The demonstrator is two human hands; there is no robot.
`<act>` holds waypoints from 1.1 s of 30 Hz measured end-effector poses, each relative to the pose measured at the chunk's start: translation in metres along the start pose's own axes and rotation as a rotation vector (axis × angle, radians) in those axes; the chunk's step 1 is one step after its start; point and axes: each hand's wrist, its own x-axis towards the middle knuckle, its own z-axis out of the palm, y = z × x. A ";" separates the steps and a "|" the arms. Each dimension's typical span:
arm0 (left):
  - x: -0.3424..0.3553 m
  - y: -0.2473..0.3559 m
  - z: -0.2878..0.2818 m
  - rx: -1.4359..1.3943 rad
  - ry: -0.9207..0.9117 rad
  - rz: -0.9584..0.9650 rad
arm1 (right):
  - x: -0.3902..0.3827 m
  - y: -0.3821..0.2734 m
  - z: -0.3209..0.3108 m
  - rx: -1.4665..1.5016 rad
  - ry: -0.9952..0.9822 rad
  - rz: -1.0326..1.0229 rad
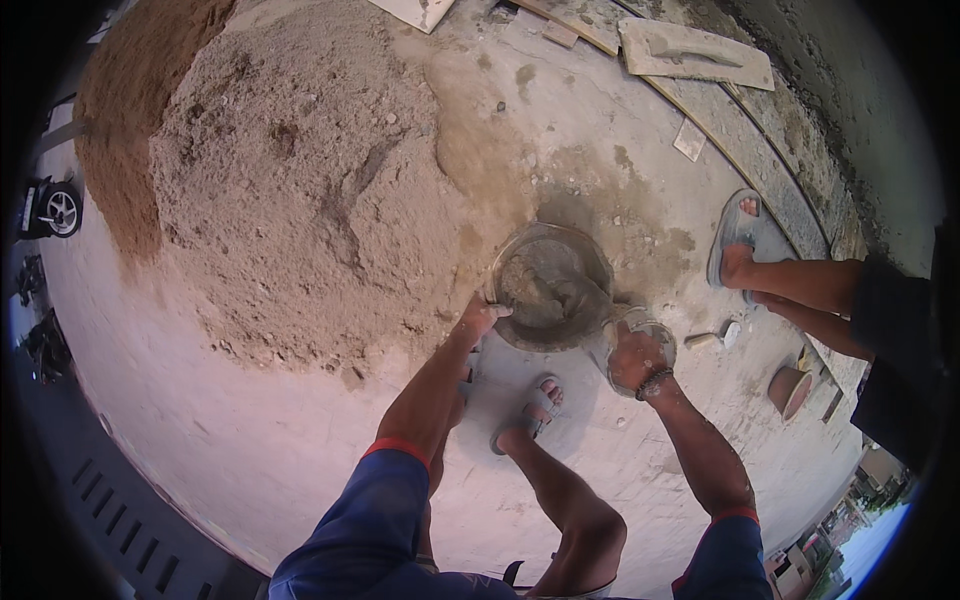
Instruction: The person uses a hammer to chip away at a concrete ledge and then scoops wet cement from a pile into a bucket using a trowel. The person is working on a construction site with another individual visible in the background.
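A wide round basin (pixel 503 262) stands on the ground, with wet grey mortar (pixel 545 285) inside it. My left hand (pixel 484 316) grips the basin's near left rim, the thumb lying over the edge. Just right of the basin is a smaller round bowl (pixel 668 345), smeared with grey. My right hand (pixel 637 358) is closed at this bowl and covers much of its inside. Its fingers curl near the edge facing the basin, and their tips are hidden. A dark bracelet is on my right wrist.
A large heap of sand (pixel 300 170) rises at left, with browner soil (pixel 120 120) behind. Another person's sandaled foot (pixel 737 240) is at right. Nearby are a small handled tool (pixel 715 337) and a tilted brown pot (pixel 789 391). A plastering float (pixel 697 53) lies by wooden strips.
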 end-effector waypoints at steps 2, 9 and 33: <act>0.004 0.006 0.011 -0.072 -0.055 0.090 | 0.026 0.039 0.005 -0.085 0.075 -0.019; 0.010 0.044 0.043 0.061 0.010 0.141 | 0.110 -0.020 -0.003 -0.210 0.099 -0.076; -0.309 0.061 0.048 0.226 0.313 0.373 | -0.095 0.010 -0.062 -0.116 0.052 -0.199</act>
